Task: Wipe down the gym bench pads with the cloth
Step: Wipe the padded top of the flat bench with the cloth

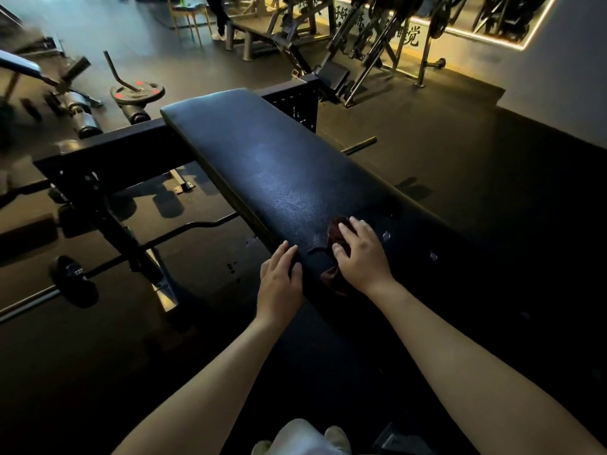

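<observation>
Black textured vinyl covers the long bench pad (262, 165), which runs from its rounded far end down toward the person. The dark maroon cloth (337, 228) lies bunched on the pad's top, nearer the left long edge than the right and well short of the far end. The right grip (358, 254), a bare hand, lies palm down on the cloth and presses it to the pad with its fingers spread and nearly flat, not wrapped around it; cloth shows beyond the fingertips and beside the wrist. The left grip (281, 277) holds nothing: it rests relaxed on the pad's left long edge, just beside the cloth, with fingertips on the top surface. A few wet droplets (387, 235) sit on the pad toward its right edge. A black steel frame beam (108, 142) crosses under the far end. On the dark rubber floor (460, 152) to the left lie a barbell (74, 280) and a weight plate (137, 91) with red marks. A wooden chair (187, 14) stands far back.
</observation>
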